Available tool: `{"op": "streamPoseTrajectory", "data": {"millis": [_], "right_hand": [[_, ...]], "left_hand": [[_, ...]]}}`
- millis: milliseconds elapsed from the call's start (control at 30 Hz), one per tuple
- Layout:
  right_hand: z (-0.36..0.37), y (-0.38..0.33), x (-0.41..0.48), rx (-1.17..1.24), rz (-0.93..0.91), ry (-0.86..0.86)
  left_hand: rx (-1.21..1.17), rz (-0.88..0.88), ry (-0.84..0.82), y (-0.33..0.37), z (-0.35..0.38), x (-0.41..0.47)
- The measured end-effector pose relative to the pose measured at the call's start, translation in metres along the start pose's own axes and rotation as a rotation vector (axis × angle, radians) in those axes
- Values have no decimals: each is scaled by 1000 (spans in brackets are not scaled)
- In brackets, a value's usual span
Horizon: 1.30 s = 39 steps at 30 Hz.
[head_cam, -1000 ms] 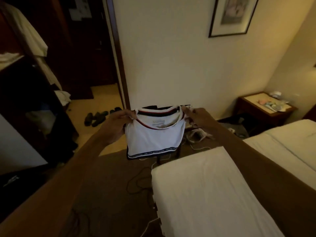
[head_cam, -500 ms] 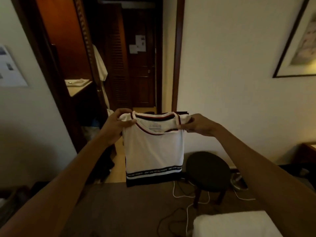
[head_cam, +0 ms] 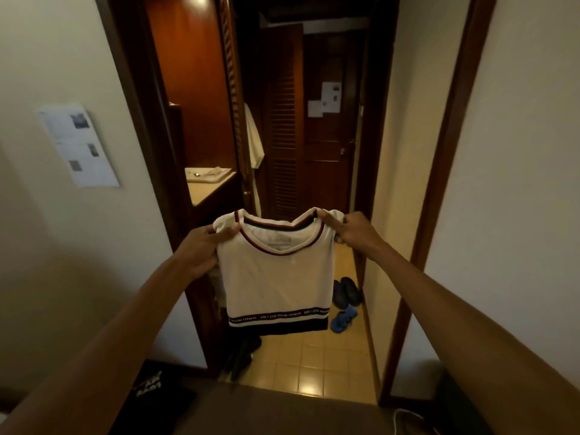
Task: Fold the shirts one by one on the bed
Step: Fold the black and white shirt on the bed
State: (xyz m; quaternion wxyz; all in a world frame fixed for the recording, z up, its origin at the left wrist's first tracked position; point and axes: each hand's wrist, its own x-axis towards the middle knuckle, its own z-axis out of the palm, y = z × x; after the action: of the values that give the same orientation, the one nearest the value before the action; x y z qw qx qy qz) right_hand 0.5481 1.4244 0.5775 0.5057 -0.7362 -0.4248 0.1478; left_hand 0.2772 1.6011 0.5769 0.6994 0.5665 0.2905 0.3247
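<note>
We hold the white shirt (head_cam: pixel 276 271) up in the air in front of a dark wooden doorway, our left hand (head_cam: pixel 201 246) pinching its left shoulder and our right hand (head_cam: pixel 351 232) pinching its right shoulder. It hangs flat with the dark lettered hem band lowest, above the tiled floor (head_cam: pixel 314 362) where dark and blue shoes (head_cam: pixel 345 302) lie.

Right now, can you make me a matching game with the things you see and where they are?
Things:
1 shirt
2 blue slippers
3 paper
4 towel

Places:
A on the wall
B on the floor
C held up by the left hand and right hand
D hanging by a door

Pairs: 1-C, 2-B, 3-A, 4-D
</note>
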Motion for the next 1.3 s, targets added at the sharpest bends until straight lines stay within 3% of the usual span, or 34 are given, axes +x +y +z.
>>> {"op": "streamPoseTrajectory", "data": {"millis": [333,633,800,1000,1133,1300], "right_hand": [[58,22,200,-5,-17,95],[93,86,383,222,97,223],[88,116,480,195,175,328],[52,165,584,188,237,422],[30,211,666,172,236,435],[-1,250,782,126,215,354]], "left_hand": [[72,102,119,18,-21,184],[232,257,184,6,1,410],[308,301,196,-4,31,541],[571,528,183,-33,88,680],[635,501,159,-58,118,775],[482,345,215,-60,165,872]]}}
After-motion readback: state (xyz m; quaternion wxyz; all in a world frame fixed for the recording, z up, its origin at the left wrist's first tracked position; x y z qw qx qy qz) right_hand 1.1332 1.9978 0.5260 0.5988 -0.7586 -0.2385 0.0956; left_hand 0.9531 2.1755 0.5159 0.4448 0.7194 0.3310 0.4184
